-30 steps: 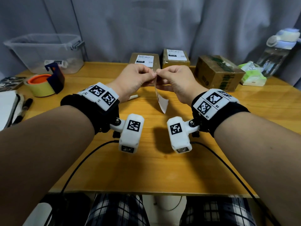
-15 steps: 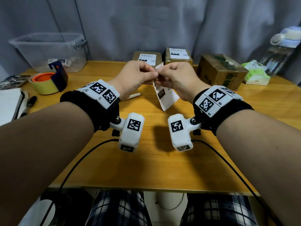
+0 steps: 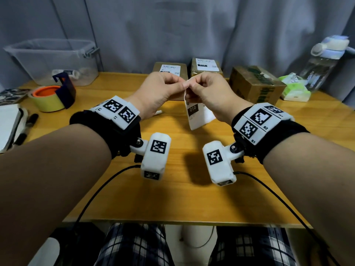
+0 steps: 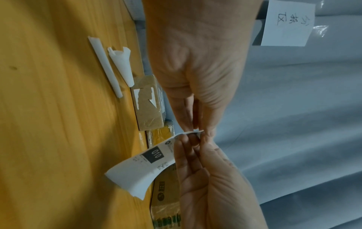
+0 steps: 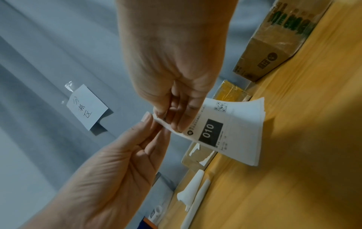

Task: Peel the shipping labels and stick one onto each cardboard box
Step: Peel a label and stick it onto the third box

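Head view: both hands pinch the label's (image 3: 197, 116) top corner above the table (image 3: 172, 198); left hand (image 3: 155, 95) beside right hand (image 3: 209, 95), label hanging down from the fingertips, long axis vertical

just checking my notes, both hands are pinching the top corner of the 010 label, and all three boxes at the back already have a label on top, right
Not quite. Both the left hand and right hand do pinch the top corner of the 010 label, but only two boxes carry labels. The head view shows the third box, at the right, with no label on top.
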`<state>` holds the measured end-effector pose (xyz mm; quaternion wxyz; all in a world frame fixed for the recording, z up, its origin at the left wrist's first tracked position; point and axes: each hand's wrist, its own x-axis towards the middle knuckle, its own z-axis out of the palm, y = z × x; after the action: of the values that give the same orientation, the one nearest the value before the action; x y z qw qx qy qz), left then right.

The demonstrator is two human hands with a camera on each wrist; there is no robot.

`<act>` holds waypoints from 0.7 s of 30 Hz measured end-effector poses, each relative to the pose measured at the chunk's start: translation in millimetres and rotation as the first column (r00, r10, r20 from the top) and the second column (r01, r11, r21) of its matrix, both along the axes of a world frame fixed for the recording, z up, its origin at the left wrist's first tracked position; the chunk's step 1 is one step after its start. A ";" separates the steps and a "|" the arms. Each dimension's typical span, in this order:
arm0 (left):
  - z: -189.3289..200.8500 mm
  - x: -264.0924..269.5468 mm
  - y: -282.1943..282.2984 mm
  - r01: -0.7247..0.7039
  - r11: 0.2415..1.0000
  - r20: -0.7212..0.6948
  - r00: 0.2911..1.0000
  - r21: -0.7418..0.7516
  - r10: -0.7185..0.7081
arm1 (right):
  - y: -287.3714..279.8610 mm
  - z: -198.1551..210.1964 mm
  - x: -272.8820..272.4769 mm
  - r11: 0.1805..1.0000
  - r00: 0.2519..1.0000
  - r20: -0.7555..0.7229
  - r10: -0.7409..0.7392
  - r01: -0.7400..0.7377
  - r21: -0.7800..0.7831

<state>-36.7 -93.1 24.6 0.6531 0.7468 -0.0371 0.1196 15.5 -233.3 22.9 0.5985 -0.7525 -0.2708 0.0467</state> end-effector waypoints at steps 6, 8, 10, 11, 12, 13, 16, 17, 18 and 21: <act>-0.6 1.8 0.5 -0.002 0.989 -0.039 0.999 -0.146 -0.004 | 1.5 0.6 0.1 0.997 0.998 -0.034 -0.047 0.049 0.060; -0.7 1.5 1.4 -0.004 0.991 -0.038 0.999 -0.136 -0.001 | 1.2 1.6 -1.0 0.996 0.998 -0.033 -0.047 0.049 0.069; -0.5 1.1 1.9 -0.025 0.993 -0.028 0.999 -0.114 0.022 | 1.6 2.8 -1.9 0.995 0.998 -0.053 -0.042 0.047 0.091; -0.5 0.8 1.9 -0.040 0.994 -0.020 0.999 -0.099 0.038 | 2.0 2.9 -1.9 0.993 0.997 -0.073 -0.040 0.048 0.105; -0.5 0.5 1.7 -0.052 0.995 -0.008 0.999 -0.082 0.052 | 2.4 3.0 -1.8 0.992 0.995 -0.095 -0.036 0.048 0.121; -0.6 0.3 1.4 -0.062 0.996 0.006 0.998 -0.064 0.062 | 2.6 3.0 -1.7 0.990 0.993 -0.116 -0.034 0.049 0.132; -0.4 -1.0 -0.1 -0.085 0.996 0.036 0.996 0.008 0.085 | 2.2 3.8 -2.7 0.989 0.988 -0.153 -0.029 0.051 0.138; -0.3 -1.5 -0.6 -0.090 0.995 0.043 0.995 0.034 0.088 | 1.6 4.5 -3.6 0.989 0.986 -0.162 -0.026 0.049 0.140; 0.0 -2.0 -1.0 -0.095 0.994 0.051 0.994 0.057 0.092 | 1.3 5.0 -4.3 0.989 0.985 -0.170 -0.024 0.048 0.140; 0.6 -2.9 -1.8 -0.109 0.987 0.067 0.993 0.118 0.101 | 1.1 5.4 -4.7 0.988 0.981 -0.191 -0.038 0.065 0.137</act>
<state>-39.6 -94.9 25.2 0.5978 0.7821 -0.0250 0.1741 10.8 -232.1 28.3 0.6745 -0.7069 -0.1964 0.0826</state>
